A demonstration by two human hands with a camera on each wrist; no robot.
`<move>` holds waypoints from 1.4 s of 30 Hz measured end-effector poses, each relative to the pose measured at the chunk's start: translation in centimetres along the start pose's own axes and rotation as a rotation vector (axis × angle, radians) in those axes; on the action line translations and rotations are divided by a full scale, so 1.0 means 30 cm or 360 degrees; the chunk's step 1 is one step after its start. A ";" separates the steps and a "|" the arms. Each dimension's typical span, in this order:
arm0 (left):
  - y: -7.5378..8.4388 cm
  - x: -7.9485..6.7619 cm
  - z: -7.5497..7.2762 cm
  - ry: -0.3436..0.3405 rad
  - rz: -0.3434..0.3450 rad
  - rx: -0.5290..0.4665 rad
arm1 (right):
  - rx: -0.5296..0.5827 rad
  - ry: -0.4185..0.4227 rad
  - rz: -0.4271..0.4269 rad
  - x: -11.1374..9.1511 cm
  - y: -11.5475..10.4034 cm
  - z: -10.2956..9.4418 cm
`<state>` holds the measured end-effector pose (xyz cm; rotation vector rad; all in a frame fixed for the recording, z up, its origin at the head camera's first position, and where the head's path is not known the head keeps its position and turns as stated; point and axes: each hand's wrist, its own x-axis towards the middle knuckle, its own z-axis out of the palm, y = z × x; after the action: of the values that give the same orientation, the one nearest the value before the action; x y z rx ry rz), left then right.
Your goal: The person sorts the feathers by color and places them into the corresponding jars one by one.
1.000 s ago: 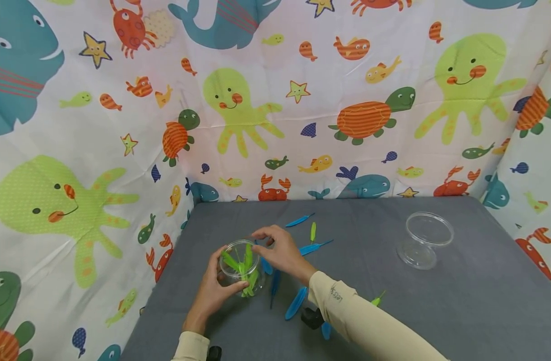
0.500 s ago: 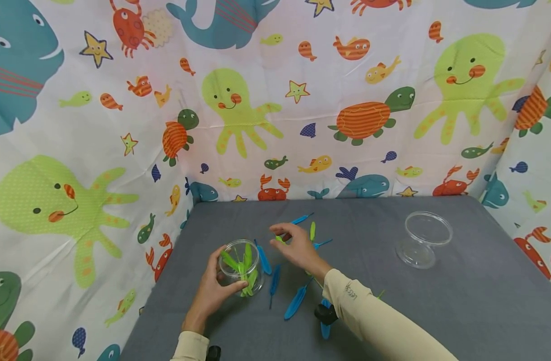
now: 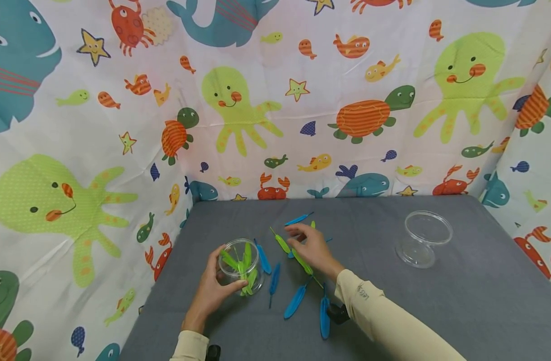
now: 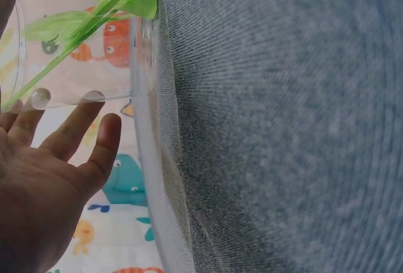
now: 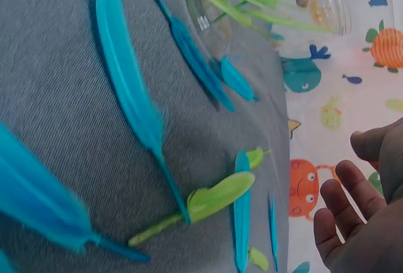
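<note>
My left hand (image 3: 214, 283) grips a clear jar (image 3: 239, 244) on the left of the table, thumb in front and fingers round its far side. Several green feathers (image 3: 248, 254) stand at a slant inside it. My right hand (image 3: 312, 245) hovers above the loose feathers to the right of the jar, its fingers relaxed and nothing between them. Below and beside it lie green feathers (image 3: 301, 261) and several blue feathers (image 3: 295, 302). In the right wrist view, a green feather (image 5: 217, 199) lies across a blue feather (image 5: 242, 241).
A second clear jar (image 3: 429, 240) stands at the right of the grey cloth-covered table (image 3: 370, 225). One blue feather (image 3: 298, 219) lies toward the back edge. A printed sea-animal curtain (image 3: 257, 50) hangs behind and along both sides.
My right hand has moved from the jar's rim rightward over the scattered feathers, uncovering green feathers beneath. My left hand keeps its grip on the jar.
</note>
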<state>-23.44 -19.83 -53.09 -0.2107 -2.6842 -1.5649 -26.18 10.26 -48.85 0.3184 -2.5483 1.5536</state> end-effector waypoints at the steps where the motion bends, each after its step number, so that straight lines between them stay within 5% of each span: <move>1: 0.001 -0.001 0.000 0.0000 -0.0002 0.0001 | -0.0008 0.0001 -0.0003 0.001 0.009 -0.005; 10: 0.004 -0.004 0.000 -0.0004 -0.0001 -0.0003 | -0.0096 0.0010 0.0004 -0.001 0.065 -0.038; 15: 0.004 -0.004 -0.001 -0.0008 0.0003 -0.0012 | -0.0207 -0.0019 -0.0150 -0.002 0.087 -0.053; 20: 0.004 -0.008 -0.003 -0.0005 0.0017 -0.0012 | -0.0391 -0.0130 -0.0284 -0.001 0.108 -0.060; 31: 0.004 -0.008 -0.004 -0.0010 0.0048 -0.0034 | -0.0842 -0.0446 -0.0354 -0.022 0.147 -0.056; 42: 0.006 -0.009 -0.005 -0.0023 0.0060 -0.0045 | -0.0963 -0.0592 -0.0286 -0.042 0.173 -0.076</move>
<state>-23.16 -19.90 -52.90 -0.2731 -2.6537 -1.5979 -26.23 14.75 -52.56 0.7800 -2.9974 0.6525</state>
